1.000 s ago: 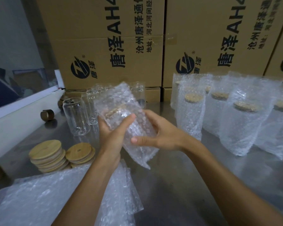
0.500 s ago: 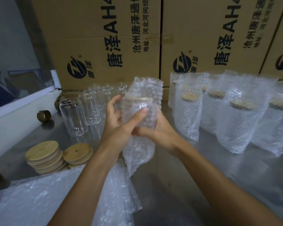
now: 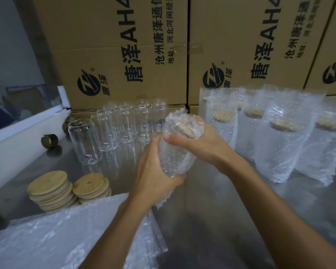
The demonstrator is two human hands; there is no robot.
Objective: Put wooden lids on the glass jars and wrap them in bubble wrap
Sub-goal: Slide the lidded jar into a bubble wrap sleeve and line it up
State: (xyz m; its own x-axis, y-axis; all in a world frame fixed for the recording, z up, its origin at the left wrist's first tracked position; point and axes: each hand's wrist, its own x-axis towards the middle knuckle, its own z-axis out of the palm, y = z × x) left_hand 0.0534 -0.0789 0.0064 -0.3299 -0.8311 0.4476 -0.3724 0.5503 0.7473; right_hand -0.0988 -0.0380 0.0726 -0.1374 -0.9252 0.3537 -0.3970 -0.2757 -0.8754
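Note:
A lidded glass jar wrapped in bubble wrap [image 3: 174, 152] is held upright above the steel table, between both hands. My left hand [image 3: 153, 177] grips its lower part and base. My right hand [image 3: 200, 140] presses the folded wrap down over its wooden lid at the top. Several bare glass jars [image 3: 107, 133] stand behind on the left. Two stacks of wooden lids [image 3: 50, 189] lie at the near left. Loose bubble wrap sheets [image 3: 56, 235] lie at the front left. Several wrapped jars [image 3: 279, 140] stand in a row on the right.
Stacked cardboard boxes [image 3: 124, 55] close off the back of the steel table [image 3: 211, 220]. A white ledge [image 3: 17, 144] runs along the left side, with a brown tape roll [image 3: 49, 140] beside it.
The wrapped jar was turned upright and lowered. My right hand moved from its side to the top and folded the standing wrap down over the lid. My left hand slid down to the base.

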